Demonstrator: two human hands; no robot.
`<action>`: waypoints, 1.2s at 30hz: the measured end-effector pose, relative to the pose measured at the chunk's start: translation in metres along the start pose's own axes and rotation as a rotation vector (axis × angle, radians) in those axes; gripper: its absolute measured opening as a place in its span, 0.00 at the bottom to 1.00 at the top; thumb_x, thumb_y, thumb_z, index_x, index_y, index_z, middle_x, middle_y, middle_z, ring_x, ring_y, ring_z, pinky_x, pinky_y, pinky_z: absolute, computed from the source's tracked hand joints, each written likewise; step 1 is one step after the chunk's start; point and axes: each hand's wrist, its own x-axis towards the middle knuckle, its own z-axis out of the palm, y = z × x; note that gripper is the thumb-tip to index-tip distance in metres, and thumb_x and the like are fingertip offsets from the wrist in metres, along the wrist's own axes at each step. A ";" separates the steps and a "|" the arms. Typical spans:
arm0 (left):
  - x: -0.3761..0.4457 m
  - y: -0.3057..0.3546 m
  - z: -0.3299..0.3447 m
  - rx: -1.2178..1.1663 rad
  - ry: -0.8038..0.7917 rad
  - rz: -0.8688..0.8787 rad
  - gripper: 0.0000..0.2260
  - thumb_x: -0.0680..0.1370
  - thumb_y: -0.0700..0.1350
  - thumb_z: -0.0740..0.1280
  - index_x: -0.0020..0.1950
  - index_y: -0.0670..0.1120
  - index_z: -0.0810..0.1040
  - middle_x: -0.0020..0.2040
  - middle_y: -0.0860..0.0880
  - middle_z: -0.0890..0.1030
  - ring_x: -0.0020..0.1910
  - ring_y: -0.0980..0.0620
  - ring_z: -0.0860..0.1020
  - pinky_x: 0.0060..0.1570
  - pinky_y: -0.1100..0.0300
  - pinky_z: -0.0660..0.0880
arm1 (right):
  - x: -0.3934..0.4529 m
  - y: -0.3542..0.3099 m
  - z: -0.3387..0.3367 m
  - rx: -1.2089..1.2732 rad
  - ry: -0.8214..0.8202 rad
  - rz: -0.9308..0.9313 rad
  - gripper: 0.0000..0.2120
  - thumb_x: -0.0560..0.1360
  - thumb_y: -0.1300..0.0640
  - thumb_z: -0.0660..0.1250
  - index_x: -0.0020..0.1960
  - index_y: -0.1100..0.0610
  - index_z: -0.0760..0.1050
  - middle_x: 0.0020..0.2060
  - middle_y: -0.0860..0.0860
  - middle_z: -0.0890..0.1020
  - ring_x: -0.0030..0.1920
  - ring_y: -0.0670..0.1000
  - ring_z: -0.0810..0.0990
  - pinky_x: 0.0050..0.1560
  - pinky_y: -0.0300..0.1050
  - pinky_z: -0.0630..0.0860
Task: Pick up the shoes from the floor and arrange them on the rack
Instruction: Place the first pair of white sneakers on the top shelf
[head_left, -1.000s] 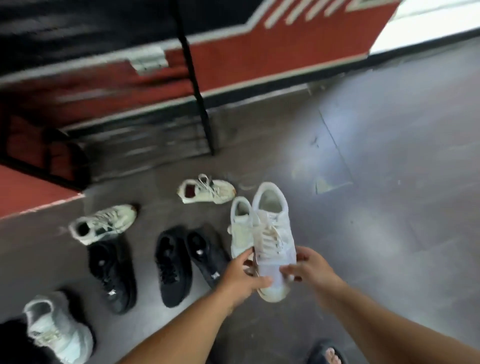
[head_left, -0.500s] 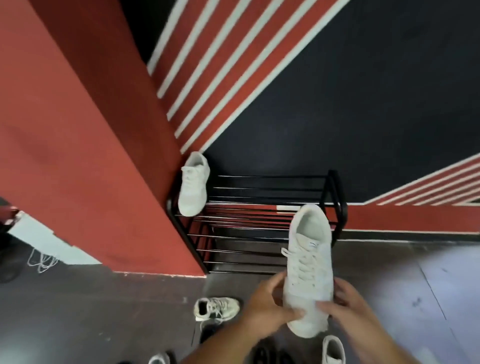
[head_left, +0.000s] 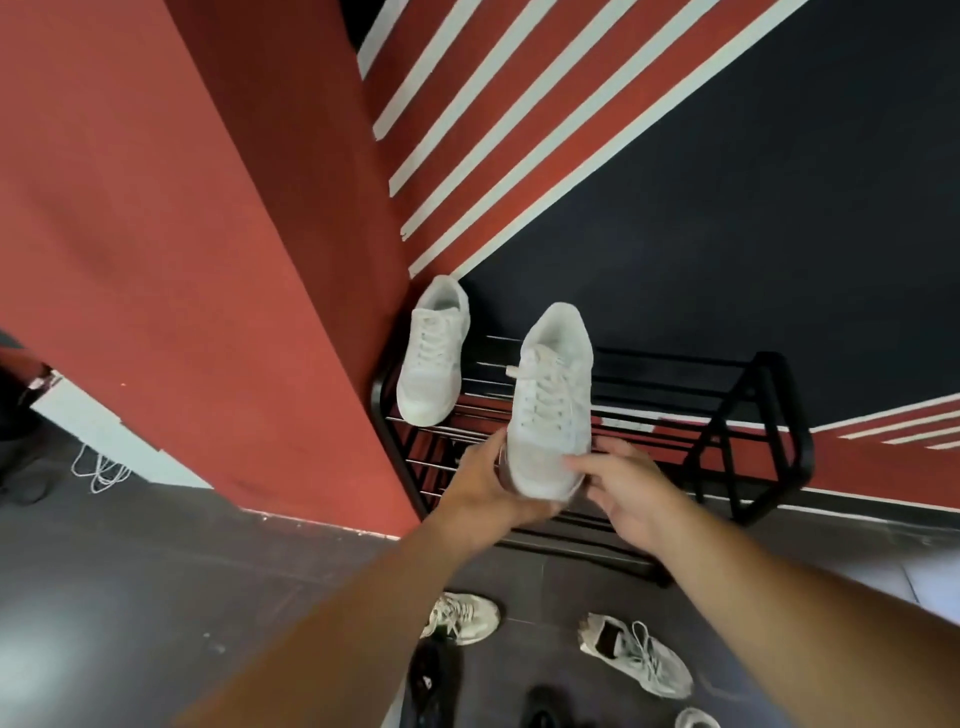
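The rack (head_left: 613, 387) top is bare to the right. A white shoe (head_left: 432, 353) fills its left end against the red wall (head_left: 208, 260).

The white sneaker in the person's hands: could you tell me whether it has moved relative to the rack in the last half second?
Yes. The held sneaker has gone forward over the black rack, nearer the sneaker already on it.

no readable text, labels or brands anywhere
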 end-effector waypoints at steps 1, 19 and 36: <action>0.012 -0.004 -0.006 0.019 0.012 0.011 0.35 0.59 0.49 0.84 0.63 0.62 0.76 0.57 0.63 0.81 0.56 0.66 0.79 0.52 0.73 0.75 | 0.013 -0.004 0.008 0.009 -0.004 0.006 0.18 0.72 0.70 0.72 0.61 0.61 0.77 0.54 0.56 0.86 0.54 0.56 0.85 0.49 0.48 0.82; 0.129 -0.070 -0.042 0.101 0.206 0.064 0.26 0.69 0.43 0.78 0.63 0.58 0.74 0.57 0.61 0.79 0.55 0.65 0.78 0.53 0.74 0.73 | 0.155 -0.014 0.075 -0.095 0.066 -0.055 0.19 0.72 0.69 0.72 0.62 0.60 0.76 0.57 0.55 0.85 0.57 0.56 0.84 0.64 0.55 0.78; 0.102 -0.068 -0.012 0.222 0.471 0.073 0.26 0.75 0.44 0.72 0.72 0.48 0.70 0.67 0.46 0.70 0.68 0.49 0.67 0.65 0.63 0.62 | 0.102 -0.006 0.033 -0.243 0.048 -0.172 0.17 0.76 0.50 0.72 0.64 0.47 0.77 0.59 0.42 0.81 0.55 0.47 0.83 0.58 0.46 0.81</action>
